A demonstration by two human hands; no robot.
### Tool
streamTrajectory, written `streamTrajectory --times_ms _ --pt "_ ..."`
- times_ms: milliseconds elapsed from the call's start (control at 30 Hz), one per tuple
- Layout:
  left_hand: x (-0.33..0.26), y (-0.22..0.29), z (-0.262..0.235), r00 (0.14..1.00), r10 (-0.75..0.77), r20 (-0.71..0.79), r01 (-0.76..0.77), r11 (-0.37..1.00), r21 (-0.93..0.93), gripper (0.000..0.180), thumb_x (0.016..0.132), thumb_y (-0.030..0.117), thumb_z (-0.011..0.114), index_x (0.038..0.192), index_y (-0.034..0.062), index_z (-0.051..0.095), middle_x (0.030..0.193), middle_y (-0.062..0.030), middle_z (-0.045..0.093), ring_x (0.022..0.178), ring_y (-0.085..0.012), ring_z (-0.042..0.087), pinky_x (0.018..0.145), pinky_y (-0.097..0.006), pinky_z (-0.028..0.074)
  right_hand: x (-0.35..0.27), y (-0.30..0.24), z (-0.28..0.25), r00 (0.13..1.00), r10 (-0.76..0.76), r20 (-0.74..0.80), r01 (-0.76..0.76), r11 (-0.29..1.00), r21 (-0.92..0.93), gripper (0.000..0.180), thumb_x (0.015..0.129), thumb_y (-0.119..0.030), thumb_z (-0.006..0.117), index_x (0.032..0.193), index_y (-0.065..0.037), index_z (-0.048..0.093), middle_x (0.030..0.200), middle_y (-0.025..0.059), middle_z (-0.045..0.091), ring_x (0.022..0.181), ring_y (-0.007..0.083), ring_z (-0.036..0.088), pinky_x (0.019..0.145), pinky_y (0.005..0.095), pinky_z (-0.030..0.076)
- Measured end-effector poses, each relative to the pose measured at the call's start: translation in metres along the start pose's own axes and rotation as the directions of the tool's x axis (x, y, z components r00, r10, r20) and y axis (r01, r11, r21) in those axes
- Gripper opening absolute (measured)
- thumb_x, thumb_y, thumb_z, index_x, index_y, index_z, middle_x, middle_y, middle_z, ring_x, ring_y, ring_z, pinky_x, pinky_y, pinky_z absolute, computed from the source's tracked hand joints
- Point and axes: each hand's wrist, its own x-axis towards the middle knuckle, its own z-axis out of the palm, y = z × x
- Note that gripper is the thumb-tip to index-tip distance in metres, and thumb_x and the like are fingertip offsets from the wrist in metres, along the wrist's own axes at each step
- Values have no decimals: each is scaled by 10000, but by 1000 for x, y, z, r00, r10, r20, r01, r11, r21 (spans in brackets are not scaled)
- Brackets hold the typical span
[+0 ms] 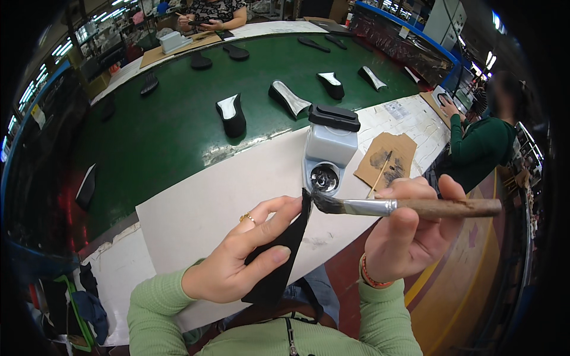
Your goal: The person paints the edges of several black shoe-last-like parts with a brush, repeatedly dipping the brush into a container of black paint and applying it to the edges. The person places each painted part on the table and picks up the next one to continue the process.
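My left hand [243, 255] pinches a thin black pointed piece of material [279, 261], its tip pointing up. My right hand [409, 231] grips a wooden-handled brush [415, 207] with a metal ferrule; its dark bristles touch the tip of the black piece. Just behind the brush stands a grey glue pot [328, 155] with a black lid and a round opening at its front, on the white work surface [208, 202].
A green conveyor belt [178, 118] carries several black shoe soles [231, 114]. A stained cardboard scrap [387, 159] with a thin stick lies right of the pot. One person in green [484, 148] works at the right; another person [211, 15] sits at the far end.
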Motion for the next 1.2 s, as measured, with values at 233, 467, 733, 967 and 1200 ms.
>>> streamTrajectory --times_ms 233,467,733,967,1200 --pt "2 6 -1 1000 -5 -27 7 996 88 523 861 41 471 1353 -10 301 1345 -151 371 1233 -313 315 1011 -385 238 6 3 -3 975 -153 163 167 983 -73 606 760 -71 682 1208 6 280 764 158 617 637 167 574 613 270 464" --pt "3 6 1 998 -25 -59 28 999 43 524 867 46 468 1358 -3 294 1355 -156 357 1239 -300 317 1023 -376 223 7 4 -1 976 -123 178 126 992 -2 594 736 -27 691 1192 7 312 752 144 605 636 170 570 602 277 469" --pt "4 16 7 977 -184 -109 165 972 -164 538 887 57 439 1382 5 232 1399 -168 281 1292 -251 274 1047 -331 166 5 7 2 970 -172 175 174 985 6 592 733 -32 698 1186 -1 319 737 136 586 616 157 548 568 266 450" --pt "7 19 9 975 -181 -129 150 964 -221 548 892 70 433 1388 7 210 1401 -163 281 1299 -238 261 1051 -328 158 5 6 6 968 -188 168 177 981 82 582 730 -12 701 1174 -6 325 725 128 564 590 135 511 534 239 424" --pt "8 20 10 967 -195 -164 153 959 -238 536 902 87 423 1383 -9 206 1424 -160 247 1325 -234 217 1062 -329 142 8 6 7 938 -267 219 266 963 37 583 721 -5 708 1167 5 334 699 130 578 566 147 512 512 239 418"
